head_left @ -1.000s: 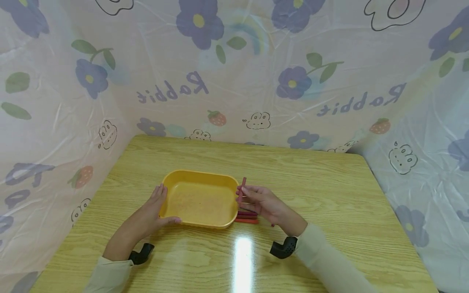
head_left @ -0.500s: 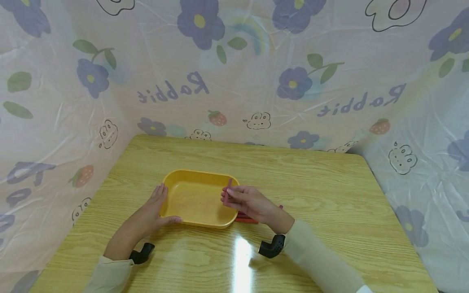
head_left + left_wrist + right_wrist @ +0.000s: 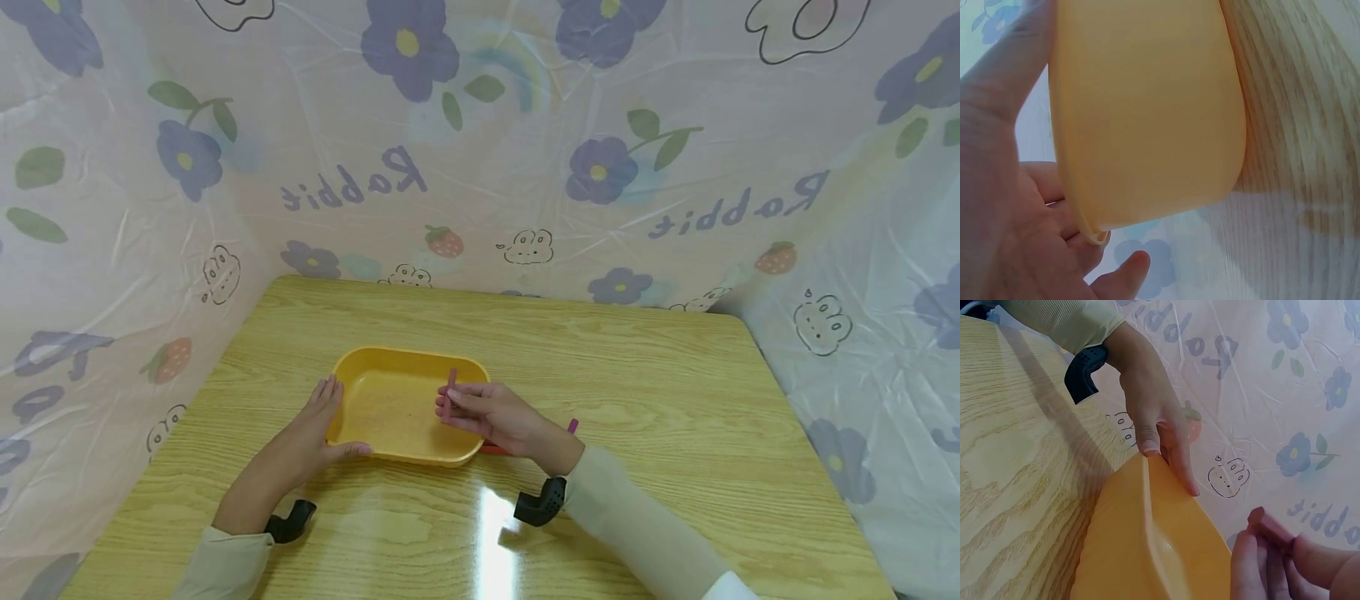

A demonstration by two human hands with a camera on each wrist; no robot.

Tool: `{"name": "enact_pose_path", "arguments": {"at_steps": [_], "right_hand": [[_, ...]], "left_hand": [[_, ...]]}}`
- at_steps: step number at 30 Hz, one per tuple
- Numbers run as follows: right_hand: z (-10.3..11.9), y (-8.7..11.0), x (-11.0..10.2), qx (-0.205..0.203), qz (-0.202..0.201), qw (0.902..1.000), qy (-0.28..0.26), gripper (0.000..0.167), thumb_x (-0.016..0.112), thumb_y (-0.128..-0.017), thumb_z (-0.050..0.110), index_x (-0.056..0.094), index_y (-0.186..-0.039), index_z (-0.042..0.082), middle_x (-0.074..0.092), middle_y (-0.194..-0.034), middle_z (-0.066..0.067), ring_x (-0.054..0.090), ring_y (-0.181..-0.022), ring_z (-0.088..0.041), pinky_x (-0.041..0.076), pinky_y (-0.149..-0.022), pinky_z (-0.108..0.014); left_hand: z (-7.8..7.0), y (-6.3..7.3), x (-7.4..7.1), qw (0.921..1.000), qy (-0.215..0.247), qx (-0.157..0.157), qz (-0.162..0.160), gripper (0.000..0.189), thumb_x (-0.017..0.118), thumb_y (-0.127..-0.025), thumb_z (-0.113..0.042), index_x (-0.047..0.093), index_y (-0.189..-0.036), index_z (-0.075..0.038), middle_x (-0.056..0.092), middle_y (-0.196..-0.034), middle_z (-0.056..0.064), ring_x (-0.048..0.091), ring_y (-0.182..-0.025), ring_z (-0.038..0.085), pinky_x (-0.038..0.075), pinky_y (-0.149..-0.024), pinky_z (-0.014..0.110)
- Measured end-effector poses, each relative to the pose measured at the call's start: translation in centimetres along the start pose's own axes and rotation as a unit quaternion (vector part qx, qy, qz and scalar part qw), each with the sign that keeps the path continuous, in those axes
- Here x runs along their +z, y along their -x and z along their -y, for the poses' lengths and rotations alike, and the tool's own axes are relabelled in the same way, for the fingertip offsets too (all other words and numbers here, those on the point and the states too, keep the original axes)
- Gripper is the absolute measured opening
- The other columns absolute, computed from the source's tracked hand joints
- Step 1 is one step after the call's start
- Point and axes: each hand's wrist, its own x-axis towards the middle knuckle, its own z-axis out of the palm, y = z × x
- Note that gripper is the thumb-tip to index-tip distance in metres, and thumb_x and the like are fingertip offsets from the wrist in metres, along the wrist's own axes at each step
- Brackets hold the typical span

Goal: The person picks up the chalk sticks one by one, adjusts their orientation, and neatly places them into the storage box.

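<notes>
A yellow plastic basin [image 3: 408,421] sits on the table. My left hand [image 3: 303,433] grips its left end, thumb over the near rim and fingers at the left rim; the left wrist view shows the basin's outer wall [image 3: 1147,125] close up. Over the right part of the basin, my right hand [image 3: 506,419] pinches a dark red crayon [image 3: 452,377], held nearly upright. In the right wrist view this crayon [image 3: 1270,529] has a faceted end between thumb and fingers. The basin floor shows faint pinkish marks.
A red crayon [image 3: 495,449] lies beside the basin's right end, partly hidden under my right hand. The tip of a magenta crayon [image 3: 573,426] shows beyond my right wrist. Patterned cloth [image 3: 480,167] hangs around the wooden table [image 3: 637,375].
My right hand has moved left with the dark red crayon, from beside the basin's right rim to over its inside. My left hand keeps its place on the basin.
</notes>
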Motion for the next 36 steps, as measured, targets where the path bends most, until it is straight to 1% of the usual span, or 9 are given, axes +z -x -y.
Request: {"name": "enact_pose_path", "arguments": {"at_steps": [3, 7, 11, 14, 18, 23, 30, 33, 36], "right_hand": [[0.0, -0.3, 0.4, 0.002, -0.002, 1.0000, 0.004, 0.034, 0.050, -0.096, 0.008, 0.050, -0.125, -0.011, 0.060, -0.113, -0.018, 0.060, -0.106, -0.024, 0.045, -0.092, -0.035], [0.3, -0.9, 1.1, 0.010, -0.005, 0.9999, 0.008, 0.040, 0.053, -0.095, 0.009, 0.047, -0.127, -0.013, 0.060, -0.113, -0.017, 0.059, -0.108, -0.025, 0.045, -0.091, -0.035], [0.5, -1.7, 1.9, 0.009, -0.003, 0.9998, 0.015, 0.039, 0.052, -0.095, 0.008, 0.047, -0.126, -0.014, 0.062, -0.108, -0.015, 0.060, -0.106, -0.025, 0.046, -0.091, -0.035], [0.3, -2.3, 2.6, 0.006, -0.005, 0.9998, 0.016, 0.035, 0.052, -0.095, 0.006, 0.050, -0.123, -0.014, 0.062, -0.110, -0.019, 0.061, -0.103, -0.026, 0.045, -0.092, -0.037], [-0.1, -3.3, 3.2, 0.007, -0.014, 0.9996, 0.023, 0.035, 0.052, -0.095, 0.006, 0.050, -0.123, -0.016, 0.060, -0.114, -0.024, 0.063, -0.100, -0.025, 0.046, -0.090, -0.037], [-0.8, -4.8, 3.6, 0.021, -0.033, 0.9988, 0.029, 0.032, 0.053, -0.094, 0.006, 0.054, -0.119, -0.014, 0.064, -0.107, -0.018, 0.065, -0.095, -0.022, 0.048, -0.087, -0.035], [-1.2, -6.6, 4.0, 0.036, -0.052, 0.9971, 0.043, 0.028, 0.056, -0.092, 0.008, 0.060, -0.113, -0.011, 0.067, -0.099, -0.014, 0.066, -0.091, -0.022, 0.050, -0.084, -0.034], [-1.2, -7.3, 4.0, 0.046, -0.068, 0.9956, 0.045, 0.026, 0.056, -0.092, 0.008, 0.062, -0.110, -0.010, 0.068, -0.094, -0.013, 0.066, -0.087, -0.021, 0.051, -0.082, -0.034], [-1.3, -7.9, 3.9, 0.059, -0.087, 0.9939, 0.035, 0.024, 0.057, -0.092, 0.008, 0.064, -0.107, -0.009, 0.068, -0.091, -0.012, 0.067, -0.084, -0.020, 0.051, -0.082, -0.034]], "left_hand": [[0.0, 0.0, 0.0, 1.0000, -0.005, -0.002, -0.002, 0.114, 0.062, -0.074, -0.063, 0.006, -0.146, 0.006, -0.003, -0.152, 0.022, -0.004, -0.140, 0.034, 0.016, -0.106, 0.056], [0.1, -0.1, 0.1, 1.0000, -0.008, -0.004, -0.002, 0.114, 0.062, -0.075, -0.063, 0.006, -0.146, 0.006, -0.002, -0.152, 0.021, -0.004, -0.140, 0.033, 0.016, -0.106, 0.056], [0.1, -0.1, 0.1, 1.0000, -0.007, -0.004, 0.001, 0.113, 0.062, -0.075, -0.062, 0.006, -0.146, 0.006, -0.003, -0.152, 0.021, -0.004, -0.140, 0.033, 0.016, -0.106, 0.056], [0.1, -0.1, 0.0, 1.0000, -0.005, -0.003, 0.002, 0.112, 0.062, -0.076, -0.061, 0.006, -0.146, 0.006, -0.003, -0.152, 0.021, -0.004, -0.140, 0.033, 0.016, -0.106, 0.057], [0.1, -0.1, 0.1, 1.0000, -0.005, -0.004, 0.003, 0.112, 0.061, -0.076, -0.062, 0.007, -0.146, 0.006, -0.003, -0.153, 0.020, -0.004, -0.140, 0.033, 0.016, -0.106, 0.057], [0.1, -0.1, 0.1, 1.0000, -0.005, -0.006, 0.001, 0.113, 0.061, -0.075, -0.064, 0.006, -0.146, 0.005, -0.003, -0.153, 0.020, -0.004, -0.140, 0.032, 0.015, -0.106, 0.056], [0.1, -0.1, 0.0, 1.0000, -0.005, -0.008, 0.000, 0.114, 0.062, -0.075, -0.064, 0.006, -0.146, 0.006, -0.003, -0.153, 0.021, -0.003, -0.140, 0.033, 0.015, -0.106, 0.057], [0.0, -0.1, 0.0, 0.9999, -0.006, -0.008, 0.000, 0.114, 0.062, -0.074, -0.064, 0.007, -0.146, 0.006, -0.002, -0.152, 0.022, -0.003, -0.139, 0.034, 0.015, -0.106, 0.057], [-0.2, -0.1, -0.1, 0.9999, -0.005, -0.009, 0.002, 0.115, 0.062, -0.074, -0.063, 0.006, -0.146, 0.006, -0.002, -0.152, 0.022, -0.003, -0.139, 0.035, 0.015, -0.106, 0.057]]}}
